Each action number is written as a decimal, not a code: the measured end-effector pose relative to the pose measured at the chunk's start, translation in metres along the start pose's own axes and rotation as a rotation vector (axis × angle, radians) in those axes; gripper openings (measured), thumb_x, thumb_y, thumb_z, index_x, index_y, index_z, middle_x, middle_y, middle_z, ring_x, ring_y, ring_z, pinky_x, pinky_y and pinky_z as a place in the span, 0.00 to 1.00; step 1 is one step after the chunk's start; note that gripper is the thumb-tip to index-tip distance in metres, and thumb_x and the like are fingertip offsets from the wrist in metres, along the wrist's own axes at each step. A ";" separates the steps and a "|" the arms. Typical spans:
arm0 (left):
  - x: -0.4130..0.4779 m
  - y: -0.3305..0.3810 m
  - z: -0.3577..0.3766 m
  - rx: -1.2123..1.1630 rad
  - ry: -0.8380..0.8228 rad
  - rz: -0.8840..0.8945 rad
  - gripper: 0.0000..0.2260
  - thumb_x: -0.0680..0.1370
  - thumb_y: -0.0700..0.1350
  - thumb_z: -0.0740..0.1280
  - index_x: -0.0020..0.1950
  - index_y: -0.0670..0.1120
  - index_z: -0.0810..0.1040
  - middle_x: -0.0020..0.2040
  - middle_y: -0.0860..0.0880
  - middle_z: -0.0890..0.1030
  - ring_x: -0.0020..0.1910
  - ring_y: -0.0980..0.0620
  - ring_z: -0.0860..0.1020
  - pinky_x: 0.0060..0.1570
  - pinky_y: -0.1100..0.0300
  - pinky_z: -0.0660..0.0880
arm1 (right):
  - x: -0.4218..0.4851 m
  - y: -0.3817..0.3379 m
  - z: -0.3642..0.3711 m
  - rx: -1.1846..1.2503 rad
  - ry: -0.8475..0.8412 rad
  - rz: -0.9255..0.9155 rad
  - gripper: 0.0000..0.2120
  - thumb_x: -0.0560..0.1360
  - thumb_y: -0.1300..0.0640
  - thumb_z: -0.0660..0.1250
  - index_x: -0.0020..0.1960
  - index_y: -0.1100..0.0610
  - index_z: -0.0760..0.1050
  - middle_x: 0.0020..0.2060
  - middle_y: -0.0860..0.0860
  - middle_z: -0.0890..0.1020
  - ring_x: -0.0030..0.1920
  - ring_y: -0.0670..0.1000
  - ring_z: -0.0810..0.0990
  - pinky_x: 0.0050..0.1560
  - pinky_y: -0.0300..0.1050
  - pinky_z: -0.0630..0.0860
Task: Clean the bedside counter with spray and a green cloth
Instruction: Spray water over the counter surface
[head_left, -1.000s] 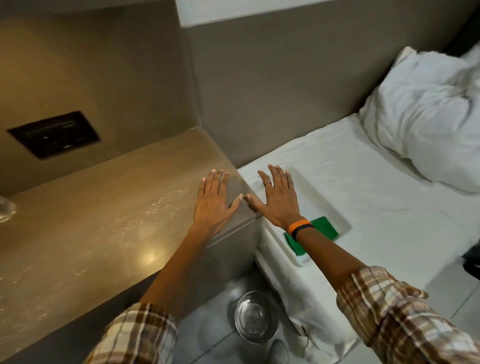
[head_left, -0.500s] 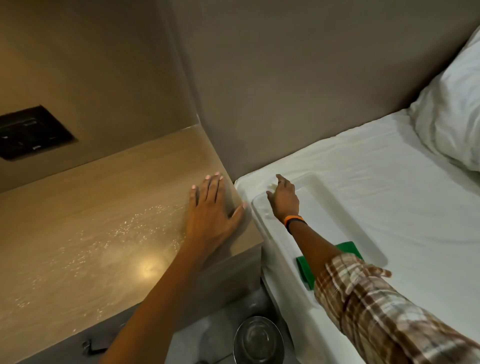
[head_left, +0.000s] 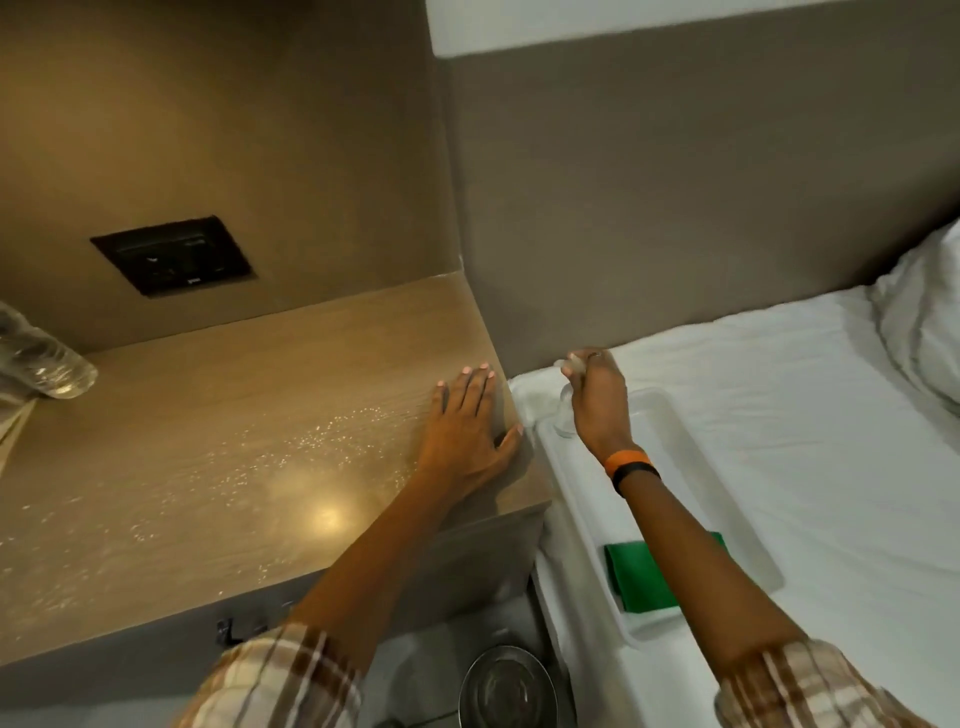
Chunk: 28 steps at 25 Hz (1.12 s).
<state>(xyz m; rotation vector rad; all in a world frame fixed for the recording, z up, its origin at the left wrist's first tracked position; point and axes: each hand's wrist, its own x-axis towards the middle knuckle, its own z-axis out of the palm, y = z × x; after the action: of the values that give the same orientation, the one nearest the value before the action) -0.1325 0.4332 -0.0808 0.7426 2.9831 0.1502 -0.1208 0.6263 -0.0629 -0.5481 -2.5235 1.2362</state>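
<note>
left hand (head_left: 470, 431) lies flat, palm down, on the right end of the counter (head_left: 218, 467), fingers (head_left: 475, 384) straight and slightly spread, thumb out toward the counter's right edge; it holds nothing. a scatter of fine wet droplets (head_left: 332, 436) glints on the counter surface just left of this hand, and a lamp reflection sits nearer the front edge.

right hand (head_left: 597, 400) is over the far end of a white tray (head_left: 743, 525) that rests on the bed (head_left: 805, 405), beside the counter. its fingers are curled around a small clear object (head_left: 566, 400), blurred; it looks like a spray bottle but i cannot tell for sure. orange and black bands (head_left: 631, 467) sit on the right wrist. both sleeves are plaid.

green cloth (head_left: 641, 577) lies folded at the near end of the tray, partly covered by the right forearm, not touched by either hand.

other items: clear plastic bottle (head_left: 39, 358) lying at the far left of the counter; dark socket panel (head_left: 174, 254) in the wall above the counter; pillow (head_left: 919, 332) at the right edge of the bed; round metal bin (head_left: 506, 688) on the floor between counter and bed.
</note>
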 end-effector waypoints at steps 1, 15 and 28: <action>-0.003 -0.001 -0.006 0.004 -0.026 0.015 0.36 0.81 0.65 0.48 0.81 0.45 0.47 0.83 0.46 0.50 0.81 0.46 0.46 0.79 0.42 0.45 | -0.008 -0.027 -0.017 0.001 -0.001 -0.077 0.10 0.83 0.59 0.62 0.57 0.61 0.80 0.57 0.53 0.78 0.55 0.50 0.79 0.52 0.30 0.67; -0.238 -0.311 -0.095 -0.064 0.214 -0.369 0.32 0.83 0.62 0.47 0.81 0.45 0.49 0.82 0.45 0.51 0.81 0.47 0.46 0.80 0.47 0.44 | -0.203 -0.288 0.090 0.447 -0.019 -0.410 0.07 0.82 0.45 0.62 0.54 0.44 0.78 0.44 0.45 0.86 0.37 0.42 0.85 0.38 0.28 0.77; -0.377 -0.484 -0.078 -0.143 0.218 -0.547 0.26 0.84 0.54 0.56 0.78 0.41 0.61 0.78 0.42 0.63 0.79 0.43 0.59 0.79 0.48 0.55 | -0.318 -0.359 0.285 -0.186 -0.323 -0.574 0.21 0.86 0.50 0.51 0.77 0.54 0.59 0.32 0.53 0.82 0.29 0.53 0.80 0.32 0.55 0.80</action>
<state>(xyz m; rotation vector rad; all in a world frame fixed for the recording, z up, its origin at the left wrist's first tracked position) -0.0314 -0.1755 -0.0421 -0.1235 3.1977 0.4262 -0.0294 0.0834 0.0287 0.3622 -2.7754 0.9311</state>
